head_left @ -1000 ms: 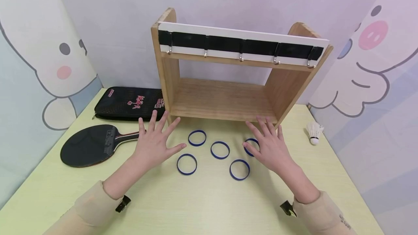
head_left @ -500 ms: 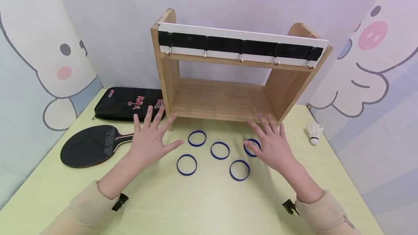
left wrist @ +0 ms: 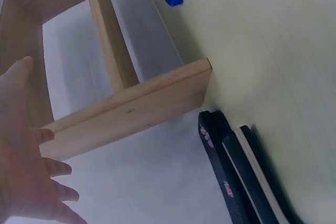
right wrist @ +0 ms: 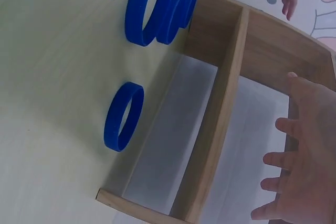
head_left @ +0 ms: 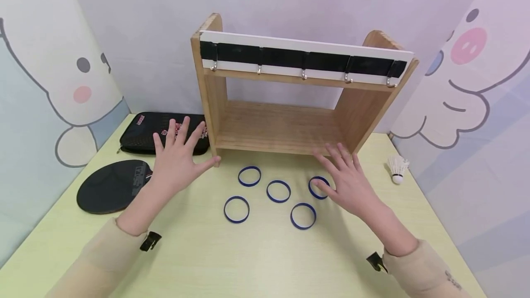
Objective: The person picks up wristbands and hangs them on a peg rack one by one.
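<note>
My left hand (head_left: 175, 160), fingers spread and holding nothing, hovers by the left side of the wooden rack (head_left: 277, 125), over the black zip case (head_left: 141, 134) and the table tennis bat's handle end. My right hand (head_left: 349, 180) is also spread with nothing in it, near the rack's lower right front; its thumb overlaps a blue wristband (head_left: 312, 191) in the head view. Several more blue wristbands (head_left: 279, 191) lie flat on the table between the hands. In the right wrist view, one wristband (right wrist: 123, 116) lies before the rack.
A white strip with a black band (head_left: 281, 62) and several metal hooks (head_left: 304, 75) runs along the rack's top front. The black bat (head_left: 109, 187) lies at the left, a shuttlecock (head_left: 397, 169) at the right. Printed partitions (head_left: 459, 118) border the table.
My left hand has moved left and slightly away from me, now covering the bat's handle. My right hand has barely shifted. The wristbands stay put.
</note>
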`<state>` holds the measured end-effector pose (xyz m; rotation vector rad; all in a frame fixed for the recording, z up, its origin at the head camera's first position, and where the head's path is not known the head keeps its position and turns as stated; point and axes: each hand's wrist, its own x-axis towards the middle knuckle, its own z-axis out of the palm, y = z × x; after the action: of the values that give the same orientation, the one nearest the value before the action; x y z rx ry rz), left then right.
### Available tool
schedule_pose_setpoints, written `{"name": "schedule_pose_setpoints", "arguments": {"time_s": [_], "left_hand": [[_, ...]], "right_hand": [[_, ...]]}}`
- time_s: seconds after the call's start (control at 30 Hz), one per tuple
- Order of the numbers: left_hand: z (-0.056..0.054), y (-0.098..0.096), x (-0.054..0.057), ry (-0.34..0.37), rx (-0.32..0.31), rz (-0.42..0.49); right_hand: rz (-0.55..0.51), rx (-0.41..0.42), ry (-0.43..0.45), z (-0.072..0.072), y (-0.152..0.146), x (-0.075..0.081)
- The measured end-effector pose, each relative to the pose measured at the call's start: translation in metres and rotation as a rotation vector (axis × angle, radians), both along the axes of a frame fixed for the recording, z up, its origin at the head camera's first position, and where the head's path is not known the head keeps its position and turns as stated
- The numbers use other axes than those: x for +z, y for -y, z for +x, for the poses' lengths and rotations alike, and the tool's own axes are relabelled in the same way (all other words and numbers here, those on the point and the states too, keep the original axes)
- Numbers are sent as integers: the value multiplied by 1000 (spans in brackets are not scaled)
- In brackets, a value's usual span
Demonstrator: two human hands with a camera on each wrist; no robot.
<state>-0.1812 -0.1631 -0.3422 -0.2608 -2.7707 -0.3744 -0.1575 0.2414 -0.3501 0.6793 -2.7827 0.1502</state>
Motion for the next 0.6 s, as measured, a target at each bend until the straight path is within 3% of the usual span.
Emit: {"name": "schedule_pose_setpoints", "arguments": {"time_s": [0.3,0.6], "left_hand": [[-34,3,-14,-3,-18,157],[-61,-2,-33,10,-87,389]], "right_hand": [[4,131,12,-4,-4,-19],[-119,302,158,-9,1,-40]]}}
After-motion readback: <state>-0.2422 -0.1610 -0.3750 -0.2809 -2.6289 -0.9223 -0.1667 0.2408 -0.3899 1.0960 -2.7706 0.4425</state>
